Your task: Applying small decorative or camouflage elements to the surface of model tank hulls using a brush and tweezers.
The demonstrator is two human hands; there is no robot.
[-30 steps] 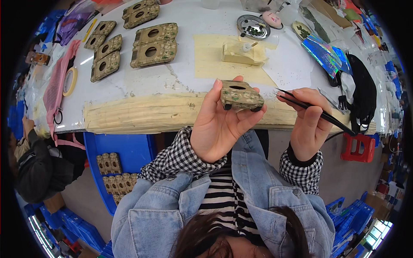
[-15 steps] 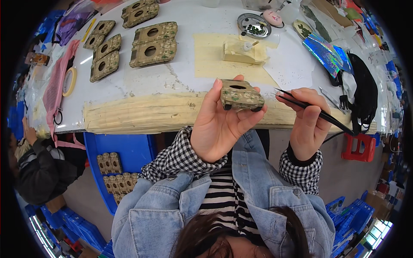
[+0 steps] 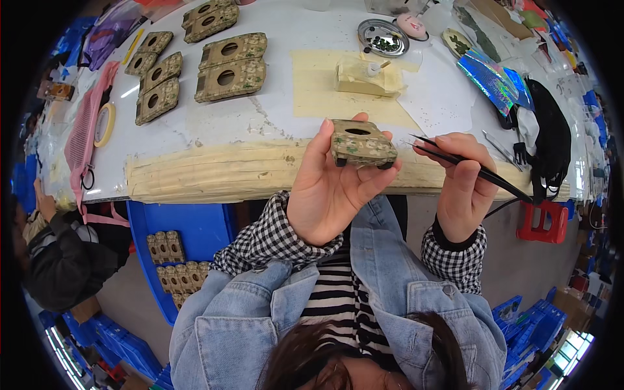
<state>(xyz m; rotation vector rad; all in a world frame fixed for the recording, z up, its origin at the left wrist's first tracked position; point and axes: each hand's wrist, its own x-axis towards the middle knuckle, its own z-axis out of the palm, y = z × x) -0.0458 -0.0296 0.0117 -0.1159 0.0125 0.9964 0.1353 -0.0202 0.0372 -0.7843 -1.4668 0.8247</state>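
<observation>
My left hand [image 3: 331, 195] is closed around a camouflage-painted toy tank hull [image 3: 364, 147], above the table's front edge. A round dark hole shows in the hull's top, and two black ends stick out at its lower side. Between the thumb and fingers of my right hand [image 3: 467, 179] is a pair of black tweezers [image 3: 484, 171]. Their tips point left at the hull, a little apart from each other and just short of its right side. Whether the tips hold some tiny part is too small to tell.
Several matching hulls [image 3: 231, 79] lie at the table's left, more in a blue tray [image 3: 218, 220] below. Beyond my hands are a tape-covered block [image 3: 364, 81] and a round metal dish [image 3: 369, 27] of small dark bits. A person [image 3: 71, 253] sits at far left; a red stool [image 3: 541, 222] stands right.
The tweezers have shifted very slightly left with my right hand. My left hand and the hull have barely moved.
</observation>
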